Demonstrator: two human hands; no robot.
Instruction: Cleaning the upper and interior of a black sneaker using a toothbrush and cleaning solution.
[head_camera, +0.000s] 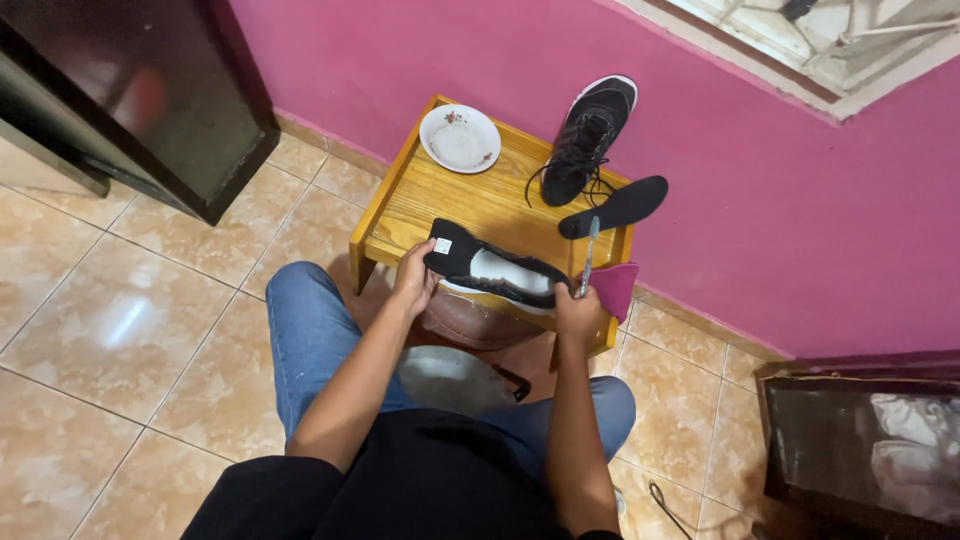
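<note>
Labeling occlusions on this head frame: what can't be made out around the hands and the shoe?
- Right hand: its grip on the thin brush-like tool and pink cloth is hidden by its own back.
- Held shoe: sole faces away; heel end behind the right hand.
- Left hand: fingertips hidden behind the shoe.
- Basin between the knees: contents masked by arms.

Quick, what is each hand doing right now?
Left hand: closed on the tongue end of the black shoe.
Right hand: holding the shoe's other end, plus a toothbrush and a pink cloth.
</note>
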